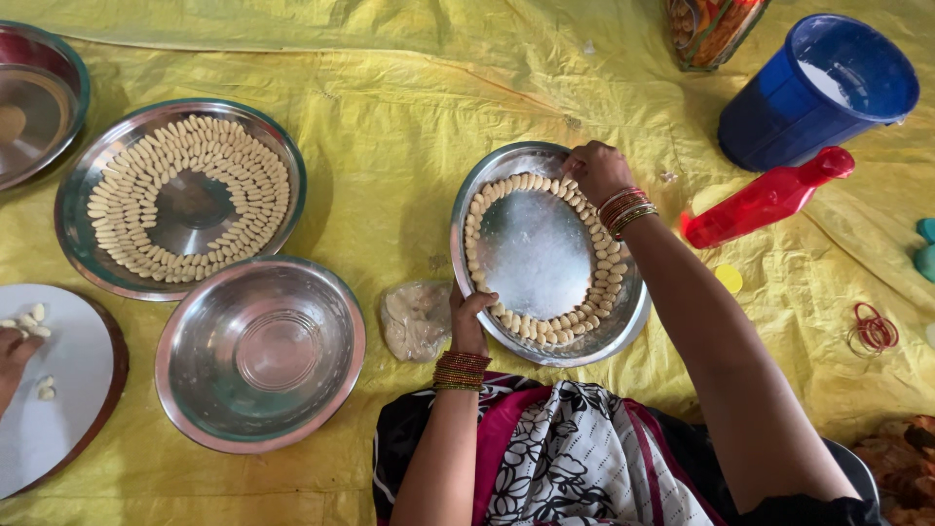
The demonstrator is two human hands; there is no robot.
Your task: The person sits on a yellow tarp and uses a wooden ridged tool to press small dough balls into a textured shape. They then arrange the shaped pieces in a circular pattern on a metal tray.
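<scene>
yellow floor sheet | our left hand clamps steel plate rim | right hand pinches dough piece | risk: tilting plate slides the ring

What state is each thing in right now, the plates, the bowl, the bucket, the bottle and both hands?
Near steel plate: one ring of dough pieces along its rim.
Far steel plate: several rings, centre bare.
Steel bowl: empty.
Blue bucket: upright, open.
Red bottle: lying down.
Left hand: gripping the near plate's edge.
Right hand: fingers on the ring.
</scene>
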